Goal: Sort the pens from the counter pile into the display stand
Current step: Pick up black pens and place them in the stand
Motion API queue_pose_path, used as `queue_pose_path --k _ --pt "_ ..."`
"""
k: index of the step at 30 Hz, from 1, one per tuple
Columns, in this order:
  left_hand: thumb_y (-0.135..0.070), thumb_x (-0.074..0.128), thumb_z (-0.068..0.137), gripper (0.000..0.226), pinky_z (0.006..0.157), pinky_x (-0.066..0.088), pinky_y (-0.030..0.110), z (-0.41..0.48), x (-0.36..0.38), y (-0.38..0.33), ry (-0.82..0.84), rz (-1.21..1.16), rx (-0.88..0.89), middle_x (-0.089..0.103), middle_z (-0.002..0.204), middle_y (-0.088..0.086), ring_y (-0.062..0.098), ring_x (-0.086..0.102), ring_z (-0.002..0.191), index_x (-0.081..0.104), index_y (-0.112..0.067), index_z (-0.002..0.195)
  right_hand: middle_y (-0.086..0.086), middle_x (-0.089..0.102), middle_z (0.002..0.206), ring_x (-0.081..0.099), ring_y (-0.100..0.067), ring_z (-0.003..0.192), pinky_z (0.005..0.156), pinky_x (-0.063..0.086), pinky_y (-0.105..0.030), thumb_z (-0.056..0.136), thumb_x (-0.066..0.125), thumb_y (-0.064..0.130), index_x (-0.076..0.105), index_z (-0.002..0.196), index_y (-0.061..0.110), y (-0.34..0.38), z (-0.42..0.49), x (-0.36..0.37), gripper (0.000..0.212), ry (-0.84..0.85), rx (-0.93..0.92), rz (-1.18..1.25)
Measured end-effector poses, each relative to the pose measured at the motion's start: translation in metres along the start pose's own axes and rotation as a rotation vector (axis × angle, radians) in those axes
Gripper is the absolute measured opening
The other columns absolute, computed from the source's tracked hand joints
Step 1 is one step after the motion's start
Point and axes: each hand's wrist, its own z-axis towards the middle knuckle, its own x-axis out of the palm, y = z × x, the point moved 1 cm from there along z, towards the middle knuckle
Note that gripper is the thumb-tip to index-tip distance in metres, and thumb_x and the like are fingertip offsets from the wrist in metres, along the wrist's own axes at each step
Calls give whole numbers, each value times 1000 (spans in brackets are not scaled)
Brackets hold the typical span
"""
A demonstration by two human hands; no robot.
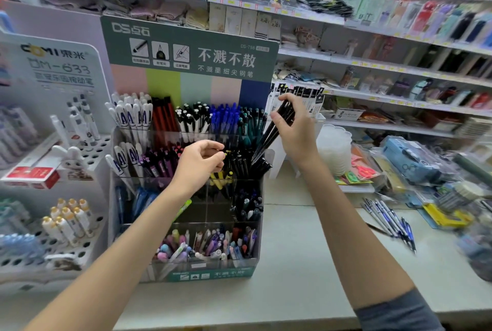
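Note:
A tiered clear display stand (255, 264) with a green header card stands on the counter, its compartments packed with pens by colour. My right hand (292, 128) grips a bundle of black pens (269, 135), their lower ends angled down into the black-pen compartment at the stand's right. Over the middle tier, my left hand (199, 163) has its fingers curled and pinches something small with a yellow tip beside the yellow pens (221, 179). Several blue-and-white pens (388, 221) lie in a loose pile on the counter to the right.
A white pen rack (87, 160) with round holes stands left of the stand. A stack of clear plastic tubs (334, 149), packaged goods and a yellow item (444, 217) crowd the counter's right. Stocked shelves run behind. Bare counter (292, 277) lies in front.

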Motion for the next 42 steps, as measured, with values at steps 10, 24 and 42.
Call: queue_pose_path --k 10,24,42 --pt "-12 66 93 11 75 56 30 -7 4 1 -70 87 74 71 91 3 16 67 82 69 -17 102 -13 67 105 61 -23 85 85 42 -17 91 67 8 56 126 -2 -28 -55 48 38 18 -138 -220" --pt "-12 61 95 11 81 54 27 -20 13 4 -236 75 99 69 94 -2 16 66 88 67 -19 100 -12 42 144 33 -19 134 115 18 -24 96 49 28 40 146 6 -41 -90 42 55 64 -17 -347" --pt "-11 60 94 10 73 50 23 -39 33 -4 -140 114 95 66 91 1 13 61 81 65 -17 99 -10 59 125 53 -18 113 102 45 -36 88 66 12 52 131 4 -39 -127 -8 46 -36 102 -286"
